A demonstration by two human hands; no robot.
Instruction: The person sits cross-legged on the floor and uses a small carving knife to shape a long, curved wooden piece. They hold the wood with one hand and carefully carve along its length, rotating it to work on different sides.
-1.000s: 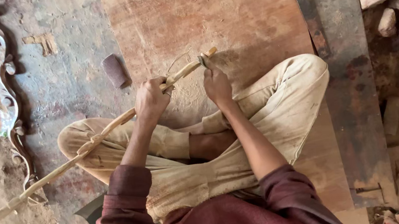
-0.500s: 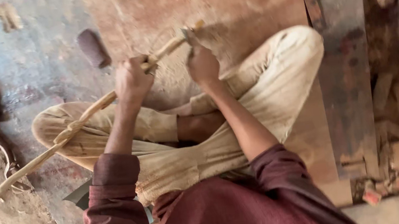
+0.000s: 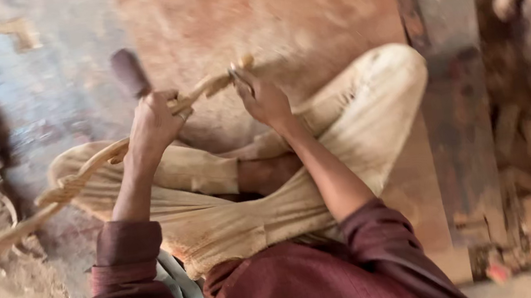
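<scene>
The floor [image 3: 59, 92] is dusty grey concrete. On it lies a large reddish-brown wooden board [image 3: 277, 14], and beside the board a small dark block [image 3: 130, 71], maybe wood. A dark plank [image 3: 451, 81] lies along the right.

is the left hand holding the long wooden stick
Yes, the left hand is closed around the long wooden stick, which runs across the person's lap, while the right hand works at its tip.
</scene>
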